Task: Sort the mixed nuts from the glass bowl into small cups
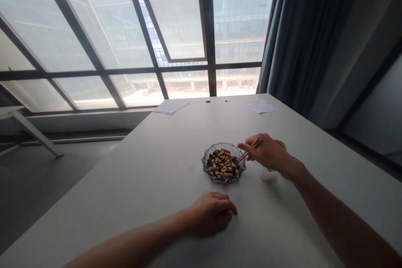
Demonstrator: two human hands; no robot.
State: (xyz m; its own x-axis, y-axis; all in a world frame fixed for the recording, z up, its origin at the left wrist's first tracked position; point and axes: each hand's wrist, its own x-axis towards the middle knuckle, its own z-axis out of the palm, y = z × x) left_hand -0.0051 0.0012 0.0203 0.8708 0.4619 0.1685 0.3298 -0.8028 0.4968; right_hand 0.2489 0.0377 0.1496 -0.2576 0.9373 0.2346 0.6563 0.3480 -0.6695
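A faceted clear glass bowl (205, 167) stands on the white table, filled with pale nuts that look like peanuts (222, 161) and dark pieces mixed among them. My right hand (265, 150) is closed around a pair of wooden chopsticks (246, 155) at the bowl's right side. The chopsticks slant down to the left, their tips at the nuts. Nearer to me, my left hand (210, 214) rests on the table in front of the bowl, its fingers loosely curled with nothing visible in them.
Partly hidden behind my right hand are a small white container (269, 175) and a round-rimmed container (281, 144). Papers (172, 106) lie at the table's far left corner, with another sheet (262, 105) at the far right. Beyond stand windows and a dark curtain (301, 42).
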